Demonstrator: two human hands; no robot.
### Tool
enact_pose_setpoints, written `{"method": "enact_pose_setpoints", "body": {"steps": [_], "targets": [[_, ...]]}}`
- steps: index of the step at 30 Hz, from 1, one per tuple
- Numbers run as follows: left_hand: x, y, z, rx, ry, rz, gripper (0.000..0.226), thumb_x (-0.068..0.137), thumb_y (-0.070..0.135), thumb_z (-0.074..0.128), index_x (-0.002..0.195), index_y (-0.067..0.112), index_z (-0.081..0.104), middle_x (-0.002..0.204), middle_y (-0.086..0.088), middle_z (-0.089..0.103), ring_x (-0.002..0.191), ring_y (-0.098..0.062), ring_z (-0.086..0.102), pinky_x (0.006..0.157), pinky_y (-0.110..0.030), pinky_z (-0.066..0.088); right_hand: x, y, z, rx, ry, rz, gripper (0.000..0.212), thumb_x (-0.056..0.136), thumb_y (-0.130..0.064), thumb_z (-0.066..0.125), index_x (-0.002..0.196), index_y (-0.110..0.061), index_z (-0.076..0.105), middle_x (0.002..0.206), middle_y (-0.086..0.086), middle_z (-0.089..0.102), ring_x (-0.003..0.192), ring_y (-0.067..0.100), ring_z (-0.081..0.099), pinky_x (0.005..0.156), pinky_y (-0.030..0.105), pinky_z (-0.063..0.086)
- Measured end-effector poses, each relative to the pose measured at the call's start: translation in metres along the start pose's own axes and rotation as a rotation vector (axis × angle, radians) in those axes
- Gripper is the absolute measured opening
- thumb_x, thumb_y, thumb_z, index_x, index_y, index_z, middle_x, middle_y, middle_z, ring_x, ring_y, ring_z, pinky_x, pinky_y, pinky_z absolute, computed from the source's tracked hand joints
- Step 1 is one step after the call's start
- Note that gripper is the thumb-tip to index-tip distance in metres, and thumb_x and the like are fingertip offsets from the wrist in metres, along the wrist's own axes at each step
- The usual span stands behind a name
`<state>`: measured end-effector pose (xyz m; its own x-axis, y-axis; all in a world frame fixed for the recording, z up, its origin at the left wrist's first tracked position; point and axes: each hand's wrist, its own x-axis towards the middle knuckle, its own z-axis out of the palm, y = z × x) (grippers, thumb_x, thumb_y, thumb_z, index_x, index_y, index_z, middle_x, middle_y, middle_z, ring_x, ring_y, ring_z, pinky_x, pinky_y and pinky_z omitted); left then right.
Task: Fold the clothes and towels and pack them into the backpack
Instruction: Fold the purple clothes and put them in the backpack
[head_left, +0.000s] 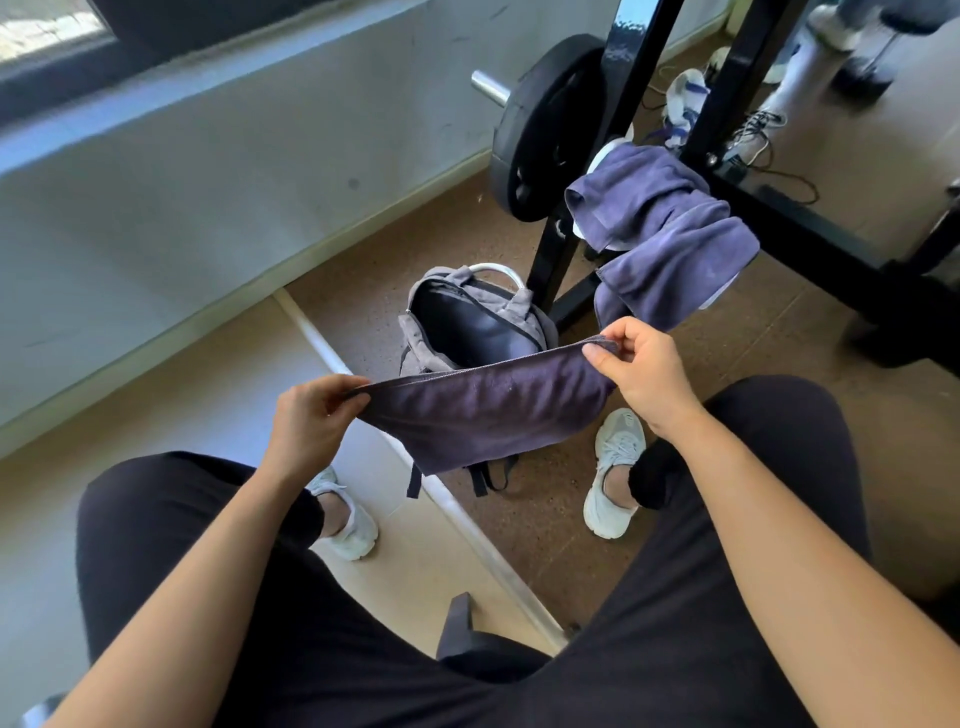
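At the centre of the frame, the left hand (306, 415) and right hand (641, 366) each pinch an upper corner of a dark purple terry towel (483, 410), stretched between them. Just behind it on the floor stands the open grey fabric backpack (467, 322). Upper right, lighter purple towels (665, 228) drape over a black metal rack (727, 104).

A: L hand (311, 415)?
B: Bare forearm reaching fwd, fingers curled, pinching one top corner of the dark purple terry towel (483, 410).
A: R hand (641, 371)?
B: Same, thumb & fingers pinch the other corner, held a bit higher. Hands well apart.
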<state>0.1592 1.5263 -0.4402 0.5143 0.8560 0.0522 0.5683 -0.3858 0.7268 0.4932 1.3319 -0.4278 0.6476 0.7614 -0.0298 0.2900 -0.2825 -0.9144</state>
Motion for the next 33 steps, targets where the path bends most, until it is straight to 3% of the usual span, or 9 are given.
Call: {"method": "enact_pose_setpoints", "body": {"steps": [2, 4, 8, 12, 15, 21, 28, 30, 33], "targets": [[0.002, -0.002, 0.003, 0.017, 0.004, -0.039, 0.012, 0.091, 0.007, 0.075, 0.097, 0.016, 0.079, 0.084, 0.001, 0.076, 0.081, -0.019, 0.07, 0.074, -0.008, 0.045, -0.001, 0.0, -0.001, -0.056, -0.007, -0.005, 0.014, 0.089, -0.02, 0.075, 0.085, -0.023, 0.061, 0.08, 0.006, 0.066, 0.075, 0.016, 0.059, 0.071, 0.036, 0.051], [0.003, 0.0, 0.005, -0.086, -0.006, -0.145, 0.013, 0.094, 0.008, 0.071, 0.09, 0.02, 0.075, 0.082, -0.001, 0.074, 0.08, -0.02, 0.068, 0.078, -0.023, 0.052, -0.003, 0.0, 0.002, -0.086, 0.029, -0.001, 0.016, 0.088, -0.021, 0.074, 0.083, -0.02, 0.06, 0.074, 0.002, 0.063, 0.07, 0.014, 0.056, 0.068, 0.034, 0.048], [-0.001, 0.018, 0.0, -0.582, -0.3, -0.383, 0.01, 0.098, 0.015, 0.066, 0.09, 0.008, 0.067, 0.08, -0.007, 0.068, 0.085, -0.029, 0.064, 0.081, -0.042, 0.057, -0.011, -0.007, 0.023, -0.063, 0.107, 0.086, 0.027, 0.088, -0.016, 0.072, 0.071, -0.021, 0.052, 0.061, -0.003, 0.053, 0.049, 0.003, 0.047, 0.053, 0.027, 0.043], [-0.01, 0.04, -0.001, -0.751, -0.444, -0.363, 0.04, 0.089, 0.026, 0.069, 0.105, -0.01, 0.062, 0.092, -0.018, 0.063, 0.09, -0.033, 0.063, 0.096, -0.056, 0.053, -0.025, -0.023, 0.041, 0.076, -0.051, 0.139, 0.021, 0.09, -0.013, 0.071, 0.075, -0.011, 0.056, 0.063, 0.001, 0.056, 0.051, 0.005, 0.048, 0.043, 0.021, 0.045], [-0.022, 0.062, 0.008, -0.781, -0.462, -0.344, 0.022, 0.09, 0.022, 0.069, 0.096, 0.001, 0.063, 0.085, -0.014, 0.061, 0.086, -0.03, 0.06, 0.09, -0.052, 0.053, -0.035, -0.032, 0.052, 0.162, -0.186, 0.072, 0.019, 0.09, -0.012, 0.073, 0.078, -0.005, 0.059, 0.065, 0.001, 0.055, 0.059, 0.007, 0.048, 0.056, 0.019, 0.042], [-0.039, 0.091, 0.04, -0.727, -0.366, -0.345, 0.01, 0.1, 0.006, 0.062, 0.09, 0.004, 0.06, 0.08, -0.01, 0.063, 0.075, -0.017, 0.065, 0.067, -0.025, 0.056, -0.054, -0.047, 0.073, 0.286, -0.379, 0.035, 0.014, 0.091, -0.008, 0.072, 0.087, 0.001, 0.062, 0.077, 0.007, 0.061, 0.074, 0.015, 0.056, 0.07, 0.029, 0.047], [-0.044, 0.096, 0.049, -0.82, -0.355, -0.363, 0.004, 0.095, 0.008, 0.062, 0.092, 0.005, 0.062, 0.077, -0.002, 0.066, 0.075, -0.013, 0.068, 0.079, -0.035, 0.06, -0.06, -0.058, 0.077, 0.408, -0.495, 0.089, 0.015, 0.097, -0.003, 0.059, 0.098, -0.005, 0.074, 0.097, 0.013, 0.074, 0.093, 0.021, 0.071, 0.081, 0.033, 0.059], [-0.044, 0.096, 0.047, -0.92, -0.377, -0.369, 0.014, 0.082, 0.016, 0.065, 0.091, 0.007, 0.061, 0.075, 0.001, 0.066, 0.075, -0.011, 0.067, 0.076, -0.029, 0.057, -0.06, -0.059, 0.078, 0.447, -0.483, 0.124, 0.025, 0.097, 0.005, 0.053, 0.1, -0.006, 0.075, 0.1, 0.01, 0.075, 0.096, 0.021, 0.073, 0.08, 0.029, 0.058], [-0.046, 0.09, 0.052, -0.745, -0.344, -0.25, 0.031, 0.074, 0.019, 0.083, 0.098, 0.01, 0.065, 0.083, 0.001, 0.07, 0.083, -0.014, 0.068, 0.075, -0.027, 0.056, -0.06, -0.057, 0.079, 0.374, -0.504, 0.043, 0.031, 0.094, 0.01, 0.053, 0.101, -0.009, 0.077, 0.105, 0.007, 0.074, 0.105, 0.02, 0.071, 0.089, 0.03, 0.057]]}}
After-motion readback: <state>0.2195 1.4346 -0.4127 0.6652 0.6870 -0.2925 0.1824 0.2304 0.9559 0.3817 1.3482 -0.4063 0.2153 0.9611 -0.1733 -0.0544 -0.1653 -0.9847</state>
